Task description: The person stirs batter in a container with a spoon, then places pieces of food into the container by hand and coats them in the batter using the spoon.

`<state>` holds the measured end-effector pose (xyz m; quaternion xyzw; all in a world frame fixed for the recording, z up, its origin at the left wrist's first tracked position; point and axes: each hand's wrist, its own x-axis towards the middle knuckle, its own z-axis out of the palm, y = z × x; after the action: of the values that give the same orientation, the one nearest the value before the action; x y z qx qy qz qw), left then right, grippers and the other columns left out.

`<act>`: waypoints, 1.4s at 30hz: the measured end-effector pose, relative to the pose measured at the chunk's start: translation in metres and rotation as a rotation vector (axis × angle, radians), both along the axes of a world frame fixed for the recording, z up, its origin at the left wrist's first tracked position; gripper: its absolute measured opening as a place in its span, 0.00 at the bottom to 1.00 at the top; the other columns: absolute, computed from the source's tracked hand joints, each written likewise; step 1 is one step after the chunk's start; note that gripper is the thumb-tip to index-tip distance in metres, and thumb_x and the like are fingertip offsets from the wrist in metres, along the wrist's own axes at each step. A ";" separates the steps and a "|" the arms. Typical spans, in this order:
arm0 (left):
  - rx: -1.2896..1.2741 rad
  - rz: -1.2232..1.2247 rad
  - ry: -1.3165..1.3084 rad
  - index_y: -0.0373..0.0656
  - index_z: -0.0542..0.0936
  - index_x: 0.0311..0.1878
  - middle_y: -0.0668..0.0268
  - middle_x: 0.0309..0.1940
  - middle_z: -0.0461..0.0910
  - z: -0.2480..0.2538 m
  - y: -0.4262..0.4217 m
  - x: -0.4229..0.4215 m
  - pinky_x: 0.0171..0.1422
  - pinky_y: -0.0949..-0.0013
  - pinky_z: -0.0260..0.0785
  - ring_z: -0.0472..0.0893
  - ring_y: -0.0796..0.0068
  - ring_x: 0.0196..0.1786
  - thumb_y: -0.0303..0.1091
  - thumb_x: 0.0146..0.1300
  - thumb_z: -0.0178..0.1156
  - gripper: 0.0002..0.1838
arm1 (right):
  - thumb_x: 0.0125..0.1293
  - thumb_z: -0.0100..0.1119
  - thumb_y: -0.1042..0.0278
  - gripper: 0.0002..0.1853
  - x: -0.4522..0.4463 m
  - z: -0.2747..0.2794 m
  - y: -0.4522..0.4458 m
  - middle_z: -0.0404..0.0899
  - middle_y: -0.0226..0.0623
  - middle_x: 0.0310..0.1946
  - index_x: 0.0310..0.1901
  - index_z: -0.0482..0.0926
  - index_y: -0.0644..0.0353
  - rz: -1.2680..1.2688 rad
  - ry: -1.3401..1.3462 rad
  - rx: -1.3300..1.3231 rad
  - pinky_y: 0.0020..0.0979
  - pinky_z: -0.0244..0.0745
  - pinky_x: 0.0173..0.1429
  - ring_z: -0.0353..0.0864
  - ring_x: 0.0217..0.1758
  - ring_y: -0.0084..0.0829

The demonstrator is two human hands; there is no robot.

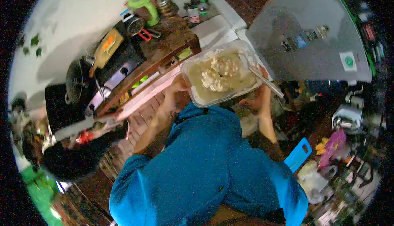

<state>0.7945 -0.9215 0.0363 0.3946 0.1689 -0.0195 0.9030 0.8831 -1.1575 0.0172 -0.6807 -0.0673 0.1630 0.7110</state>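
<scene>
A clear rectangular container [197,98] is held level in front of my body, between both hands. It holds a pale yellowish liquid with two whitish lumps of food [225,64]. A spoon or similar utensil [266,82] leans in it, its handle sticking out over the right side. My left hand [177,91] grips the container's left side, fingers partly hidden by it. My right hand [257,98] supports the right side, its fingers partly under the rim.
Left of the container is a wooden counter [172,33] with a stove, a pan [76,80] and a cutting board [108,49]. A grey fridge [308,33] stands at the upper right. A blue board [298,155] and plastic bags [314,181] lie at the lower right.
</scene>
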 end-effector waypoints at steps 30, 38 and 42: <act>-0.085 -0.358 -0.184 0.29 0.63 0.64 0.49 0.59 0.70 -0.011 0.012 0.024 0.65 0.57 0.67 0.74 0.55 0.59 0.36 0.45 0.55 0.39 | 0.62 0.56 0.67 0.12 -0.060 0.071 -0.024 0.81 0.44 0.31 0.41 0.80 0.67 -0.493 -0.829 -0.384 0.33 0.71 0.40 0.77 0.30 0.39; -0.411 -0.411 0.004 0.29 0.61 0.64 0.48 0.58 0.71 -0.017 -0.121 0.055 0.65 0.55 0.67 0.74 0.53 0.59 0.36 0.49 0.58 0.38 | 0.61 0.54 0.77 0.05 -0.083 0.100 -0.147 0.80 0.44 0.27 0.34 0.78 0.70 -0.575 -1.136 -0.720 0.31 0.70 0.33 0.76 0.27 0.36; -0.634 -0.439 0.320 0.29 0.62 0.63 0.49 0.57 0.72 -0.018 -0.164 0.073 0.64 0.55 0.67 0.74 0.53 0.59 0.34 0.50 0.58 0.37 | 0.68 0.52 0.66 0.14 -0.098 0.105 -0.195 0.78 0.44 0.25 0.33 0.77 0.69 -0.707 -1.139 -0.710 0.33 0.70 0.35 0.75 0.27 0.37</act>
<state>0.8674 -1.0856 0.0186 0.1158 0.2045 -0.3236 0.9165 0.7854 -1.3521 0.1221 -0.8288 -0.1451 -0.4395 0.3144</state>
